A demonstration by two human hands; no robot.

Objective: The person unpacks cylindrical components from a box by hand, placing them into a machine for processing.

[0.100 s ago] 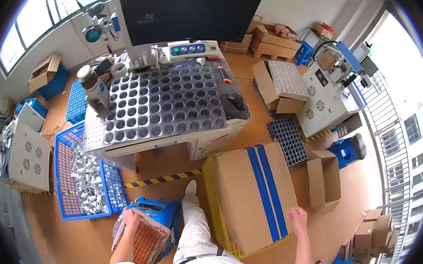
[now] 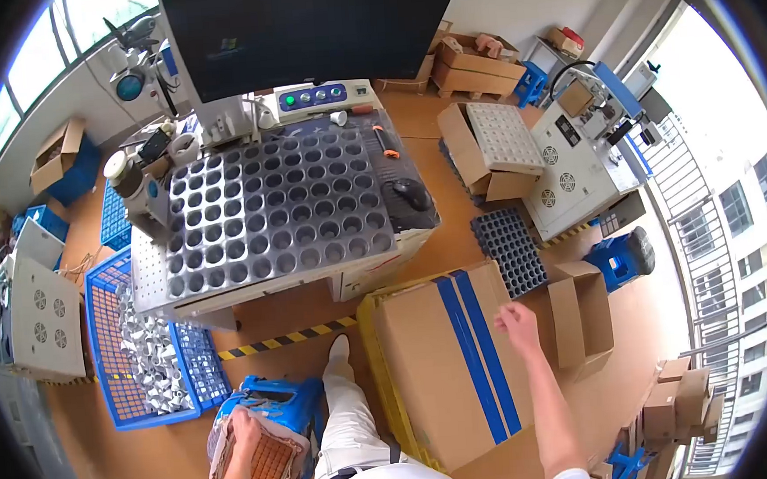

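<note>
In the head view, the left hand [image 2: 247, 428] is curled over the brown mat [image 2: 273, 470] on the blue stool [image 2: 281, 404]; I cannot tell if it grips it. The stool sits on the floor [image 2: 173, 463], near the blue basket [image 2: 156, 363] full of small white parts [image 2: 154, 359]. The right hand [image 2: 518, 323] is curled up narrow, by the right side of the big brown box [image 2: 448, 367] with two blue strips [image 2: 478, 357]. The counter [image 2: 149, 284] holds a tray [image 2: 276, 211] with round holes.

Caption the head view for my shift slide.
Left hand at the cushion, right hand curled near the taped box, tray of round wells ahead.
</note>
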